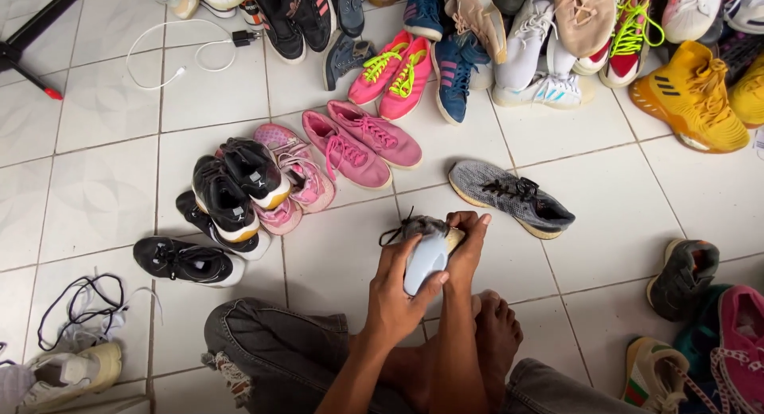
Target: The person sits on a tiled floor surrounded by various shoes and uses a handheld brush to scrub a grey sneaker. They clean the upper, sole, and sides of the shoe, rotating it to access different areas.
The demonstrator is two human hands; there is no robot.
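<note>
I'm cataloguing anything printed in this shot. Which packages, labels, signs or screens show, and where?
No packages, signs or screens show.
Only emblems on shoes, too small to make out:
Yellow high-top shoe, upper right: dark striped emblem on its side.
Navy shoe, top centre: pink stripes.
Both hands hold a grey shoe, no label visible.

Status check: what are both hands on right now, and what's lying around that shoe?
Left hand and right hand both grip the grey shoe, sole up. Its mate lies apart on the tiles, pink pair beyond.

A shoe (427,251) sits between both hands, its mate (509,196) beyond to the right, paired shoes (239,193) to the left.
</note>
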